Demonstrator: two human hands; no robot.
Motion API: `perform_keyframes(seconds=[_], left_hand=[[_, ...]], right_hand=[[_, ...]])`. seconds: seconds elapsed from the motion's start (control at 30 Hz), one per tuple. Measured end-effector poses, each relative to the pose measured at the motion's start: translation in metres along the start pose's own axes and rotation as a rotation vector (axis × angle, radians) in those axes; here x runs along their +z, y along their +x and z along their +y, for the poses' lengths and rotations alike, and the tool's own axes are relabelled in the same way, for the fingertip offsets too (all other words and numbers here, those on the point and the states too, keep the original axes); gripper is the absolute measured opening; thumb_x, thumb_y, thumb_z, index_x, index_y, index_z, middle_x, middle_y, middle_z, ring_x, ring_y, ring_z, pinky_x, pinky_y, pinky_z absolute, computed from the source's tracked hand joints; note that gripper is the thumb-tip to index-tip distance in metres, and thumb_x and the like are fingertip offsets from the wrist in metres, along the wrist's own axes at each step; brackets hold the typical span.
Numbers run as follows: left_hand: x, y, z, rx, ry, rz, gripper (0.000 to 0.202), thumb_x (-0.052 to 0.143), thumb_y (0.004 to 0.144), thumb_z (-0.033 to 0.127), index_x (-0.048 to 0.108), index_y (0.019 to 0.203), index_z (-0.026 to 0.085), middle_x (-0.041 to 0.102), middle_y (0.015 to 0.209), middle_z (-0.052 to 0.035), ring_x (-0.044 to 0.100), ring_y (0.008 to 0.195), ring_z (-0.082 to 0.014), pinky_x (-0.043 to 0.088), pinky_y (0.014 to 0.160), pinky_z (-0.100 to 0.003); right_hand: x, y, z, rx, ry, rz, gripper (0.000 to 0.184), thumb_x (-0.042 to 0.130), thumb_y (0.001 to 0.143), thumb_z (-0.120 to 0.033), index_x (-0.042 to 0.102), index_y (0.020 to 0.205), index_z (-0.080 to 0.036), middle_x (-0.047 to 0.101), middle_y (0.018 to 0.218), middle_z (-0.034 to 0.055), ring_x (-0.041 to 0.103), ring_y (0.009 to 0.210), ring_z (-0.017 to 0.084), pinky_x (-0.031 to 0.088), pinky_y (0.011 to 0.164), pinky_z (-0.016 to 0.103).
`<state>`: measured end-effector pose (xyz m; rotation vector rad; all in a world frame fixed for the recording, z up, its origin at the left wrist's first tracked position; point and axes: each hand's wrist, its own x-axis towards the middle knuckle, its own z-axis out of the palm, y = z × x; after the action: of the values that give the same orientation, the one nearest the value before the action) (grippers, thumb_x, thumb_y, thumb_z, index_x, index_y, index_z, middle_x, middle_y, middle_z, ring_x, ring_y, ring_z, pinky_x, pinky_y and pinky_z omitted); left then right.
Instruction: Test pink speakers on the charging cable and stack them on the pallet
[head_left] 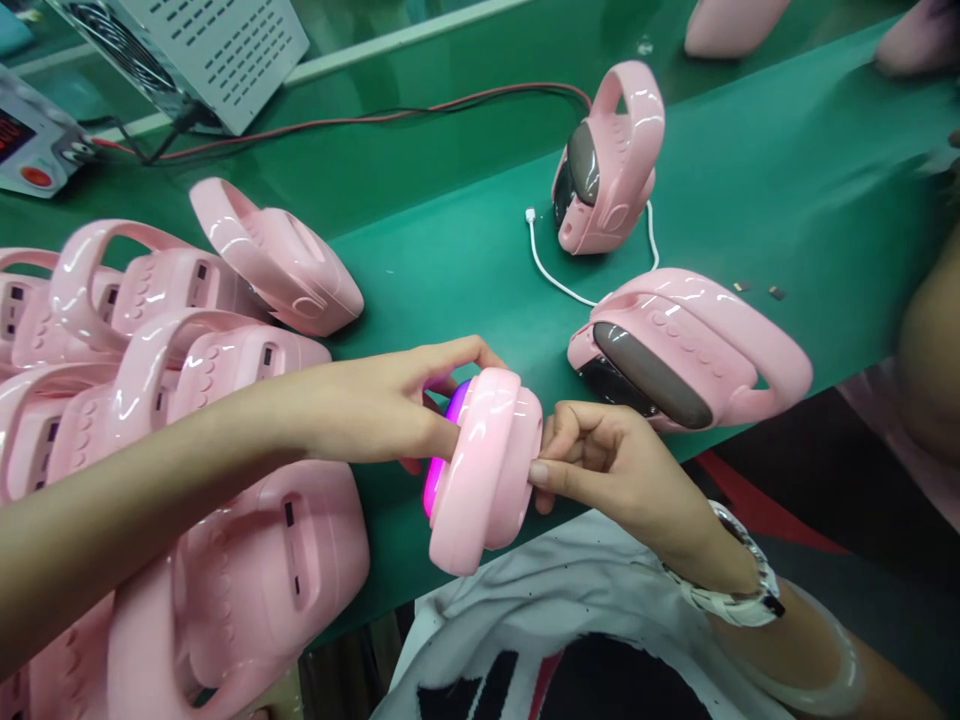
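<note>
A pink portable speaker [480, 470] with a thick carrying handle is tilted at the near side of the green bench, purple light glowing from its front. My left hand [427, 400] grips it around the lit front and handle. Against its opposite side, my right hand [585, 455] is closed with thumb and fingertips pinched at the edge; anything between them is too small or hidden to make out. Just right of my hands lies a second pink speaker [675, 350] with a dark oval front. Farther back, another speaker [611, 165] stands beside a white cable [559, 275].
Several pink speakers [277, 540] crowd the left side. A grey power supply [217, 60] and a red-lit instrument [30, 140] stand at back left, with a red wire [337, 120] running right. Small dark-and-gold pieces [776, 292] lie on the green bench [450, 250]. Another person's arm [934, 340] is at right.
</note>
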<state>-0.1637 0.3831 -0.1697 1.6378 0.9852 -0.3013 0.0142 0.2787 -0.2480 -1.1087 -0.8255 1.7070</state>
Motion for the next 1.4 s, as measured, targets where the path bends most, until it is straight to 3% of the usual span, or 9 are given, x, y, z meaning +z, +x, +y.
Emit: perform_keyframes(seconds=[0.2, 0.37, 0.53, 0.87, 1.03, 1.2, 1.4], left_hand=[[-0.005, 0.001, -0.002, 0.028, 0.065, 0.014, 0.058, 0.068, 0.068, 0.034, 0.049, 0.123, 0.030, 0.063, 0.107, -0.0001, 0.060, 0.092, -0.0228, 0.049, 0.075, -0.029], [-0.010, 0.001, -0.006, 0.119, 0.193, -0.066, 0.061, 0.065, 0.078, 0.036, 0.041, 0.134, 0.030, 0.057, 0.126, -0.0020, 0.057, 0.108, -0.0240, 0.049, 0.085, -0.029], [-0.009, -0.001, -0.005, 0.163, 0.280, -0.071, 0.068, 0.068, 0.078, 0.037, 0.036, 0.138, 0.029, 0.049, 0.138, -0.0023, 0.049, 0.121, -0.0257, 0.047, 0.090, -0.027], [-0.005, 0.001, -0.013, 0.102, 0.079, -0.055, 0.066, 0.070, 0.075, 0.028, 0.038, 0.133, 0.031, 0.054, 0.131, -0.0010, 0.053, 0.116, -0.0244, 0.048, 0.087, -0.028], [-0.007, 0.002, -0.009, 0.061, 0.023, -0.093, 0.070, 0.070, 0.072, 0.020, 0.038, 0.132, 0.030, 0.058, 0.124, -0.0017, 0.054, 0.114, -0.0263, 0.050, 0.086, -0.032], [-0.005, 0.000, -0.006, 0.031, 0.066, -0.056, 0.067, 0.071, 0.072, 0.029, 0.040, 0.131, 0.031, 0.058, 0.124, -0.0005, 0.054, 0.113, -0.0262, 0.050, 0.085, -0.031], [-0.006, 0.001, -0.007, 0.056, 0.157, -0.035, 0.067, 0.072, 0.070, 0.034, 0.042, 0.130, 0.032, 0.059, 0.121, 0.0009, 0.056, 0.107, -0.0247, 0.048, 0.079, -0.027]], right_hand=[[-0.003, 0.004, 0.004, -0.050, -0.003, -0.050, 0.037, 0.088, 0.059, -0.024, 0.052, 0.065, -0.016, 0.064, 0.057, -0.0023, 0.063, 0.053, 0.010, 0.051, 0.052, 0.018], [-0.007, 0.006, 0.013, -0.086, 0.091, -0.087, 0.037, 0.087, 0.061, -0.027, 0.053, 0.065, -0.016, 0.062, 0.059, -0.0034, 0.061, 0.053, 0.009, 0.051, 0.053, 0.018], [-0.005, 0.006, 0.014, -0.089, 0.134, -0.084, 0.037, 0.088, 0.059, -0.026, 0.053, 0.064, -0.016, 0.062, 0.058, -0.0041, 0.060, 0.052, 0.008, 0.050, 0.053, 0.018], [-0.004, 0.005, 0.004, -0.025, -0.001, -0.034, 0.041, 0.090, 0.055, -0.028, 0.051, 0.060, -0.016, 0.061, 0.053, -0.0030, 0.059, 0.049, 0.010, 0.049, 0.049, 0.019], [-0.005, 0.002, 0.001, -0.007, -0.063, -0.019, 0.037, 0.088, 0.058, -0.029, 0.053, 0.062, -0.016, 0.064, 0.056, -0.0003, 0.062, 0.054, 0.011, 0.052, 0.055, 0.021], [-0.008, -0.003, 0.011, -0.002, -0.032, -0.056, 0.032, 0.086, 0.061, -0.032, 0.059, 0.068, -0.016, 0.066, 0.061, 0.0004, 0.062, 0.059, 0.012, 0.052, 0.059, 0.022], [-0.002, -0.013, 0.001, -0.107, -0.261, 0.098, 0.017, 0.082, 0.067, -0.028, 0.070, 0.070, -0.017, 0.068, 0.067, 0.0012, 0.062, 0.063, 0.012, 0.050, 0.058, 0.020]])
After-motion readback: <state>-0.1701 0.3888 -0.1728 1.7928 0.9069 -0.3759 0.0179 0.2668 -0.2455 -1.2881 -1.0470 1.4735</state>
